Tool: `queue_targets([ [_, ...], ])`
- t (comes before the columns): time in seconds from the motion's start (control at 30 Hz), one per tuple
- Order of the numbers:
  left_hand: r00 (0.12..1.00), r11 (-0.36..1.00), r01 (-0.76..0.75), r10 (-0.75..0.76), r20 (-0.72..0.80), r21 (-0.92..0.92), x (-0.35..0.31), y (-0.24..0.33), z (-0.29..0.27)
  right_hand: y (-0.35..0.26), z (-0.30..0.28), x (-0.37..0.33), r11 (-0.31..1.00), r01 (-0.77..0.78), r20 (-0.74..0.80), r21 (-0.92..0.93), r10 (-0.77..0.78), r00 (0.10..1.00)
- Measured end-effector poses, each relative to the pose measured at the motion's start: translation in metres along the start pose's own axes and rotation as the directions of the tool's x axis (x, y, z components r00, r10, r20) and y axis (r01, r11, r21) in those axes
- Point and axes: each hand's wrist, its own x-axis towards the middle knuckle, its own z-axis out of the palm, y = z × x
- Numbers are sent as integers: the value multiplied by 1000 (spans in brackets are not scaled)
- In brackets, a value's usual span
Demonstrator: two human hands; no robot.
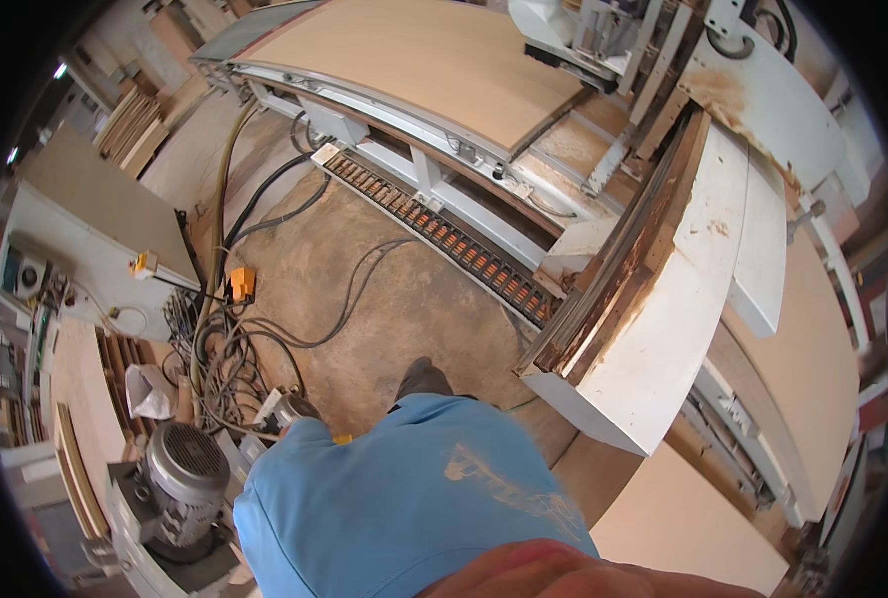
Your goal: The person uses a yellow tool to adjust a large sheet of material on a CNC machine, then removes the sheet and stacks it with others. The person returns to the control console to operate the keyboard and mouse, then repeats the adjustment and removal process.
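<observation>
Neither of my hands shows clearly. My blue shirt [394, 488] fills the lower middle, and its left sleeve [290, 468] hides whatever is at the end of that arm. Just beyond the sleeve is a small grey object [293, 407] that I cannot make out, close to a tangle of black cables [240, 364] on the floor. A dark shoe [423, 379] pokes out past the shirt's front. The nearest machine part on the left is a grey electric motor [187, 468]. No tool or workpiece can be seen in a hand.
A large brown board [414, 60] lies on a long machine bed. Along its base runs a cable chain track [444, 234]. To the right, a white machine beam [663, 329] juts toward me. An orange foot-pedal-like box [242, 284] sits among hoses on the concrete floor [364, 279].
</observation>
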Motion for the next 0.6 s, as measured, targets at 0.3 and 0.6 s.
queue_targets([
  [0.3,805,309,-516,494,-329,-799,-3,137,-61,-52,-39,49,707,126,-78,696,-100,992],
  [0.6,335,-77,-706,840,-427,-704,-133,213,-63,-46,144,-15,946,-191,361,263,87,928],
])
